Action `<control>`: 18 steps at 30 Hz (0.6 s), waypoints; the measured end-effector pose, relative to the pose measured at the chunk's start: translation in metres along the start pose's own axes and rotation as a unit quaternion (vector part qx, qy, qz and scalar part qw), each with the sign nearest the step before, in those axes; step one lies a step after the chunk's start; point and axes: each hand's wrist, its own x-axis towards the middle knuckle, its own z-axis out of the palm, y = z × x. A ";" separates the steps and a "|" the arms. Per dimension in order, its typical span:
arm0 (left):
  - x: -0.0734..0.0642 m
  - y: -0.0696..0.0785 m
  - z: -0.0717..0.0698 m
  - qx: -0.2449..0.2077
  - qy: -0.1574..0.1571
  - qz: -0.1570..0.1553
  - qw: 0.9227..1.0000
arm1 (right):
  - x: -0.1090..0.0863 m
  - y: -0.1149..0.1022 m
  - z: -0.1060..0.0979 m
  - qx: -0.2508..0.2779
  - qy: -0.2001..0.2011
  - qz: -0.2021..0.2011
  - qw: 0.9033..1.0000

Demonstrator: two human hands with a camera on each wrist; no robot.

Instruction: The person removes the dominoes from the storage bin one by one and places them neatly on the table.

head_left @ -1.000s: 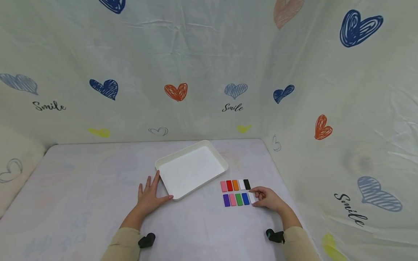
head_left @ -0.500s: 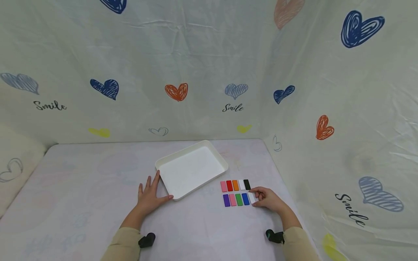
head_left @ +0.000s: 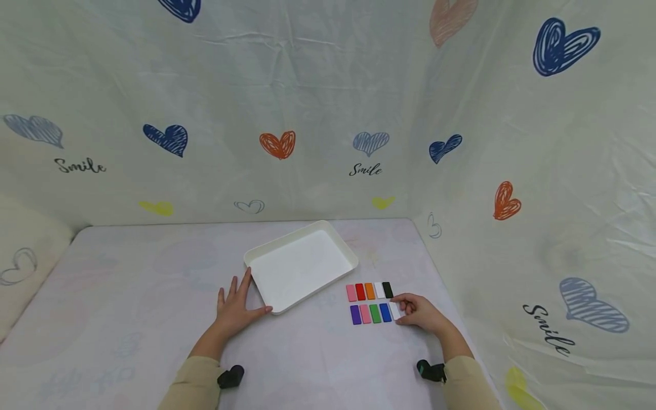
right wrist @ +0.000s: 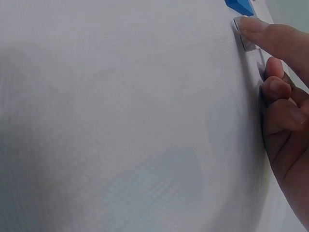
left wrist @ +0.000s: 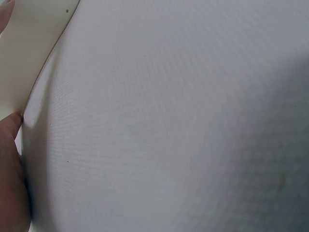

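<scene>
A white rectangular tray [head_left: 302, 267] lies at an angle towards the back of the table. My left hand [head_left: 234, 313] is spread beside its near left side, with index fingertip and thumb tip against the rim. At the right, small coloured rectangular blocks form two rows. My right hand [head_left: 421, 313] pinches a white block [head_left: 394, 310] by its two ends, thumb at the near end and index finger at the far one. That block is the rightmost of the near row, beside a blue block [head_left: 385, 312]. In the right wrist view the thumb presses the white block's end [right wrist: 249, 44], other fingers curled.
The near row also has purple [head_left: 356, 315], pink [head_left: 365, 314] and green [head_left: 376, 313] blocks. Behind it lie pink, red [head_left: 361, 291], orange [head_left: 370, 291], white and black [head_left: 388, 290] ones. Heart-printed curtains [head_left: 318, 85] close off the table's back and sides.
</scene>
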 end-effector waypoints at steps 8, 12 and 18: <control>0.001 -0.001 -0.001 -0.002 -0.003 -0.003 1.000 | 0.003 0.000 0.000 -0.009 0.000 -0.008 1.000; 0.002 -0.001 0.000 -0.004 -0.003 -0.005 1.000 | 0.005 0.000 -0.001 -0.010 -0.002 -0.016 1.000; 0.002 -0.002 0.000 -0.006 0.000 0.000 1.000 | 0.006 -0.001 -0.005 -0.021 -0.001 -0.014 1.000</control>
